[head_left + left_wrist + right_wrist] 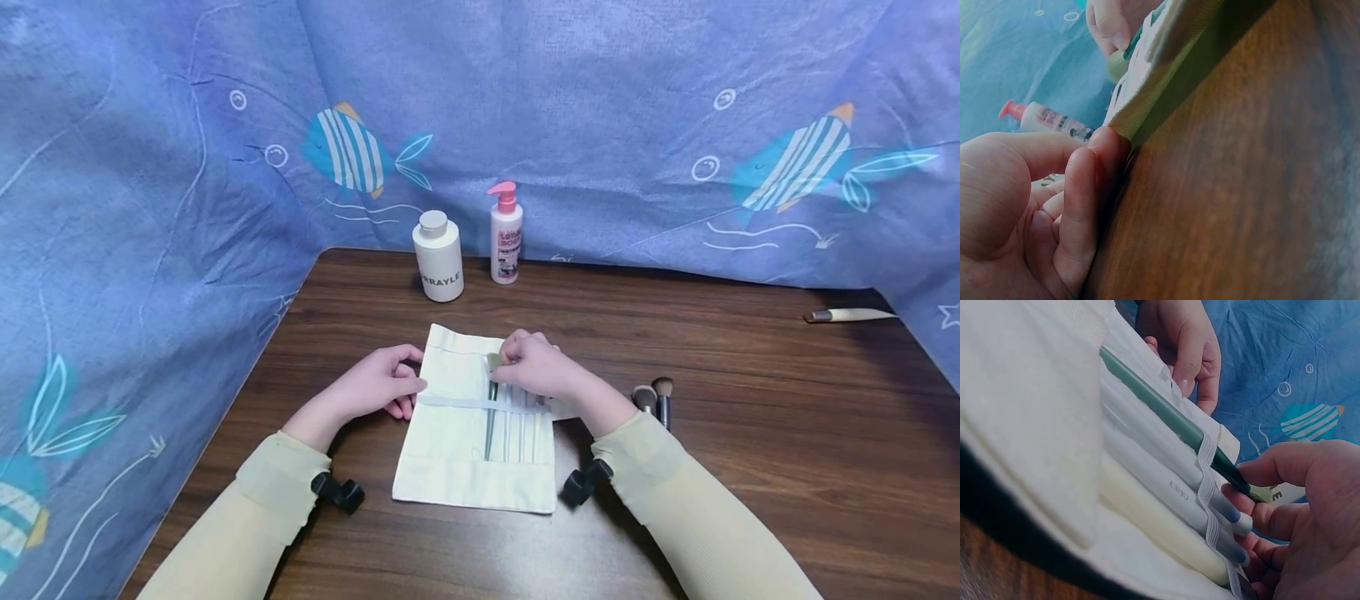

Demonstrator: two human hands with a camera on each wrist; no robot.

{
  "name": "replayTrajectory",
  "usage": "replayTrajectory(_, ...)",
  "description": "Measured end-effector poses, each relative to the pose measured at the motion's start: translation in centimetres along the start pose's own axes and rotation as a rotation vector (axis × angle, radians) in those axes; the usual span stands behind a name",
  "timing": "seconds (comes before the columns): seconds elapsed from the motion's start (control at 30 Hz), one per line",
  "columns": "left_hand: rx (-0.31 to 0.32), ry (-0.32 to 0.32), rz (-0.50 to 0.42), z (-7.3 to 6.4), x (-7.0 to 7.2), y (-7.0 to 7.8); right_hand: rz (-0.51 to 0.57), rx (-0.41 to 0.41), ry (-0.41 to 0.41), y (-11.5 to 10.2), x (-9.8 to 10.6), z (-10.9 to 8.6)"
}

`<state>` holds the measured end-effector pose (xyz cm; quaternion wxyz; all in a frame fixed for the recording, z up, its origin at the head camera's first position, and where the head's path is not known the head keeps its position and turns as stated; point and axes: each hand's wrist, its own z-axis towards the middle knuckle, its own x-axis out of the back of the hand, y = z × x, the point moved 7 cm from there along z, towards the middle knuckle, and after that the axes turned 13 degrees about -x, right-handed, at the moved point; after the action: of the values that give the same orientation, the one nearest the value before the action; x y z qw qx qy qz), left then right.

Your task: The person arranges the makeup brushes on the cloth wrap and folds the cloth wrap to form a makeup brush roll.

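Observation:
An off-white cloth brush roll [442, 437] lies unfolded on the table between both hands. At its left edge my left hand [382, 385] pinches the cloth between thumb and fingers. My right hand [542, 367] holds a green makeup brush [1154, 403] near its bristle end, thumb on one side and fingers on the other. The brush's shaft passes beneath a white elastic band [1209, 464], and its lower end is hidden in the roll's bottom pocket [472, 483]. Beside it, several pale-handled brushes [1160, 478] sit under the same band, their upper ends partly behind the right fingers.
Two dark-handled makeup brushes [663, 393] lie right of the roll, partly behind the right forearm. A white bottle [441, 271] and a pink-topped pump bottle [506, 246] stand behind it. Another pale-handled brush [855, 315] lies at the table's far right, near the blue curtain [600, 167].

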<state>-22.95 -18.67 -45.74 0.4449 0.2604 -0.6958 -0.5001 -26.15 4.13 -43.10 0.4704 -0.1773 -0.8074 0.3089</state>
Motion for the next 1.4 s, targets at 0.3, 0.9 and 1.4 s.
replayTrajectory(0.3,0.016,0.005,-0.002,0.0,0.0,0.2,-0.027,0.021,0.000,-0.2,0.2,-0.3)
replayTrajectory(0.9,0.000,0.001,0.009,0.2,0.0,0.4,-0.026,0.028,0.083,-0.2,0.8,-0.5)
replayTrajectory(1.4,-0.010,0.001,-0.014,0.0,-0.2,0.4,0.062,0.041,0.049,0.0,1.2,-0.5)
